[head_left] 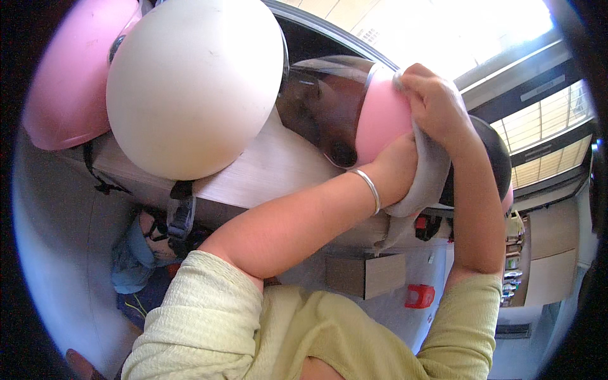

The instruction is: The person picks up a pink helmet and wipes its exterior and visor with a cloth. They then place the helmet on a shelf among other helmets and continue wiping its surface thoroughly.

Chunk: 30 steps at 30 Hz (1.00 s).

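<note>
A pink helmet (383, 107) with a dark tinted visor (323, 111) rests on the shelf, right of centre. My right hand (437, 104) is closed at its upper side, pinching the edge of a grey cloth (432, 171). The cloth drapes along the helmet's right side, and its end hangs below the shelf edge. Against the lower part of the pink shell lies my left hand (400, 166), a silver bangle (368, 191) on its wrist. The fingers of that hand are hidden by the cloth.
A white helmet (196, 88) and another pink helmet (79, 76) stand on the pale shelf (253, 168) to the left, straps hanging down. Right of the cloth is a black helmet (487, 152). Below are a cardboard box (367, 275) and a red object (419, 296).
</note>
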Motion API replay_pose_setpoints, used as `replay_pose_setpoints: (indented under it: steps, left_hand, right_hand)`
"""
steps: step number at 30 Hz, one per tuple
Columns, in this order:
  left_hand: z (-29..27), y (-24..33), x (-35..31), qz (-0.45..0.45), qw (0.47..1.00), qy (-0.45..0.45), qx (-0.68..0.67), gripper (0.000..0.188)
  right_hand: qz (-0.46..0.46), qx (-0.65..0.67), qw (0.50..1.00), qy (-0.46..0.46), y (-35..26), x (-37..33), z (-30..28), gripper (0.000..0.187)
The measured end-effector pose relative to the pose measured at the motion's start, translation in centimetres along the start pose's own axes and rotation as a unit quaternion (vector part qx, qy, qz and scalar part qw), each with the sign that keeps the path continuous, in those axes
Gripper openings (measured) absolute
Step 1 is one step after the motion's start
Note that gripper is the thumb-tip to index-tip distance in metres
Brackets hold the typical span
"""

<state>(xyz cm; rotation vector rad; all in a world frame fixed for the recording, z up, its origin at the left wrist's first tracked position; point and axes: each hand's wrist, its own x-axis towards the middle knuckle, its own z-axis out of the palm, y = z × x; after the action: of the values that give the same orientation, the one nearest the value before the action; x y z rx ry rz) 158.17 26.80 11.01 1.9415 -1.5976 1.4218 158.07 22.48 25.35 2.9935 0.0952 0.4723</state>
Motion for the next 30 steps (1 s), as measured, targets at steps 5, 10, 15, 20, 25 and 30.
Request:
replay_pose_setpoints:
  steps: [5, 10, 15, 20, 25, 30]
  left_hand:
    - [-2.7, -1.8, 0.1, 0.045, 0.984, -0.057, -0.160, 0.041]
    - [3.9, 1.8, 0.6, 0.010, 0.858, -0.006, 0.514, 0.039]
    - [1.5, 0.9, 0.7, -0.041, 0.263, -0.073, 0.961, 0.038]
    - [2.3, 1.7, 0.9, -0.010, 0.252, -0.066, 0.965, 0.040]
    - [2.4, 1.2, 0.4, 0.018, 0.225, -0.068, 0.972, 0.038]
    - [2.1, 1.2, 0.3, 0.038, 0.210, -0.064, 0.975, 0.035]
  right_hand:
    - [0.051, -0.006, 0.998, 0.022, 1.4, -0.9, 0.5, 0.014]
    - [-0.104, 0.019, 0.994, -0.016, -0.9, 0.5, 0.8, 0.015]
    - [0.001, 0.025, 1.000, 0.000, -0.7, -0.3, 0.8, 0.016]
    - [0.109, 0.001, 0.994, 0.007, 2.2, -0.4, 0.8, 0.016]
    - [-0.002, 0.034, 0.999, 0.002, -1.7, -0.8, 0.9, 0.013]
    - [-0.009, 0.049, 0.999, -0.015, -1.4, -0.9, 0.2, 0.013]
